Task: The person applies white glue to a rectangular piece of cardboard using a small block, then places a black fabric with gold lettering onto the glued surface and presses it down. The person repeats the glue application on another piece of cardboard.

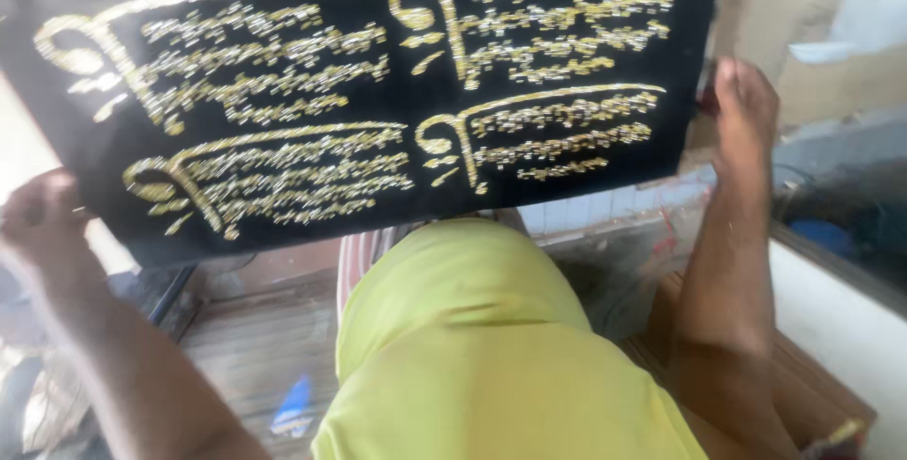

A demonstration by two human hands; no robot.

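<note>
Item: black cloth panel with gold bead embroidery, held up before me, tilted. My left hand closed on its lower left corner; my right hand gripping its right edge. Below: my lime-green shirt, wooden floor.
</note>
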